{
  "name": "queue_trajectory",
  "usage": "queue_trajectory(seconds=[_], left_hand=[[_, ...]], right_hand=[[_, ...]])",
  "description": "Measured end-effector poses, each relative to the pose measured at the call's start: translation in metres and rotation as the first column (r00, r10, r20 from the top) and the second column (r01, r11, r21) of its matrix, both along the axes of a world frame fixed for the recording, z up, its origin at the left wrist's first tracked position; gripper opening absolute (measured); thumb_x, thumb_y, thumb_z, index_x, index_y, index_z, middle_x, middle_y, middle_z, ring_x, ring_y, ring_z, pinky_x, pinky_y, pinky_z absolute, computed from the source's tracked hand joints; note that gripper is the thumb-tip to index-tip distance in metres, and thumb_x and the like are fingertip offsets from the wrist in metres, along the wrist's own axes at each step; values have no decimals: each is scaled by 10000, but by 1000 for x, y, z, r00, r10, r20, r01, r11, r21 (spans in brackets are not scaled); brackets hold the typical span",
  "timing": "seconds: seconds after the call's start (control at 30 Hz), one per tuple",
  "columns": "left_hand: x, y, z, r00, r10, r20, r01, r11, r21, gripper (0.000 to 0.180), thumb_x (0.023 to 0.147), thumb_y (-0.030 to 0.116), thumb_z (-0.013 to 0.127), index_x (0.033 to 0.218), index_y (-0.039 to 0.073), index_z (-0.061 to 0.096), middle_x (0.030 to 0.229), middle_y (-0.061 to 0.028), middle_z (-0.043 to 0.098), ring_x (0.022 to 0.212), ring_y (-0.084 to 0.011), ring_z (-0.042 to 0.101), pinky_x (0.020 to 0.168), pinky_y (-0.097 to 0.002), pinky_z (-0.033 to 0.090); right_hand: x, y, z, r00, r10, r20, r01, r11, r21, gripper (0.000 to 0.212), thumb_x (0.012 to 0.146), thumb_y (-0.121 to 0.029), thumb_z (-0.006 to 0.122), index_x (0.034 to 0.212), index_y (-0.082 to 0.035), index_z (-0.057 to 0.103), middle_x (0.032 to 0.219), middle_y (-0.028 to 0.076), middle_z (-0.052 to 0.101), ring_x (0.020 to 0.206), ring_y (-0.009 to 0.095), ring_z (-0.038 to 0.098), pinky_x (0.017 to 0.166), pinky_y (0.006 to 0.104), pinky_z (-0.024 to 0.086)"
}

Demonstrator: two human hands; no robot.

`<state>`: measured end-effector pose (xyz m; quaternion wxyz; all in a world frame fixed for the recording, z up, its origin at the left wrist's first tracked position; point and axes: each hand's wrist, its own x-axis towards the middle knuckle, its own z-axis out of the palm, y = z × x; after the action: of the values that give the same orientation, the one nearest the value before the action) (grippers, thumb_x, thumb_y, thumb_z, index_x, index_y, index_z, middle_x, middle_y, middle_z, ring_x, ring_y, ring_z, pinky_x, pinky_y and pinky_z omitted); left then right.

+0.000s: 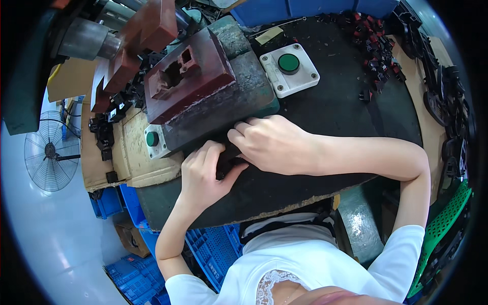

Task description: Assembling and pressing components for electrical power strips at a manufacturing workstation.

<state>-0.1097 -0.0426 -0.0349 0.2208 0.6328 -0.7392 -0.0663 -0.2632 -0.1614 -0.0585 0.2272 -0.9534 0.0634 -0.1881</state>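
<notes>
In front of the machine base, my two hands meet over the dark table. My left hand [206, 173] has thumb and fingers curled round a small black part [227, 161], mostly hidden between the hands; its exact kind cannot be made out. Closed fingers of my right hand [272, 145] press at the same part from the right and above. Just beyond stands a dark red fixture block [216, 63] with a shaped cavity, mounted on a grey metal base [239, 96]. The cavity shows nothing seated in it.
A white box with a green push button [288, 63] sits right of the base, another green button [152, 139] left. Red upper blocks [152, 30] overhang at left. Black and red parts [376, 51] lie at far right, black parts [104, 137] on cardboard at left. A fan [50, 151] stands beyond.
</notes>
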Motion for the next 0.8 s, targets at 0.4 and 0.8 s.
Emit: queue_trajectory(seconds=[0.4, 0.8], left_hand=[[-5, 7, -7, 948, 70, 311, -54, 997, -60, 421, 718, 300, 736, 919, -6, 529, 814, -135, 571, 701, -282, 573, 612, -355, 445], [5, 14, -13, 979, -88, 181, 91, 996, -8, 601, 696, 294, 772, 1065, 40, 372, 981, -133, 491, 787, -272, 539, 658, -356, 427]], right_hand=[[3, 3, -2, 999, -13, 52, 16, 998, -57, 206, 710, -144, 644, 839, -5, 562, 767, 88, 573, 702, 222, 607, 599, 321, 489], [-63, -109, 78, 756, -654, 33, 633, 718, -290, 145, 851, -184, 591, 875, -56, 655, 698, 119, 614, 615, 228, 614, 576, 315, 475]])
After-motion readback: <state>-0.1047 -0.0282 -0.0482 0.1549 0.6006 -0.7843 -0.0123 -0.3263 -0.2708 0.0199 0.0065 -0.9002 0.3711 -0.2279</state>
